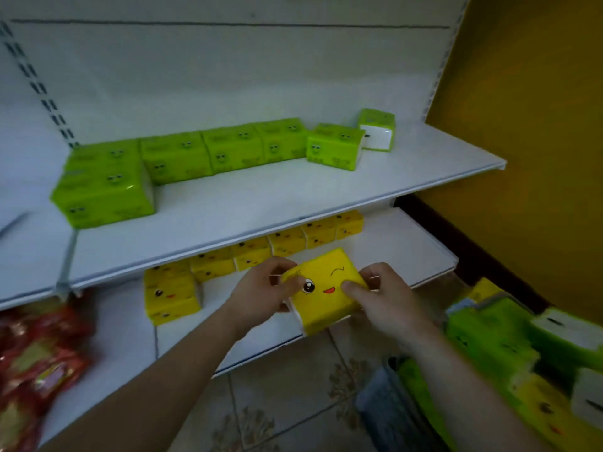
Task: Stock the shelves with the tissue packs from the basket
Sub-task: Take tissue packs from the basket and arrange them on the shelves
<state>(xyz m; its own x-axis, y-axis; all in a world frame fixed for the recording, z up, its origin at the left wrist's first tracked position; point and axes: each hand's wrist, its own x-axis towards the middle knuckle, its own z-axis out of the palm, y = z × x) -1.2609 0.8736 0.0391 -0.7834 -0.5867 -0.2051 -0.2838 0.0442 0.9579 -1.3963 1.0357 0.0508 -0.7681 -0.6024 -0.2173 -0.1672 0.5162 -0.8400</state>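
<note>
A left hand (pixel 257 290) and right hand (pixel 386 296) grip a yellow tissue pack (pixel 323 293) from either side, fingers curled around its edges. The pack sits above the lower shelf (pixel 408 246), just in front of a row of yellow packs (pixel 287 241).

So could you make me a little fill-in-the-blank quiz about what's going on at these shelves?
1. Both hands, the left hand and the right hand, hold one ____ tissue pack.
2. The upper shelf carries only ____ packs.
3. The held pack's printed face has one eye open and the other ____.
4. The yellow row sits on the ____ shelf.

Missing words: yellow; green; winking; lower
</note>
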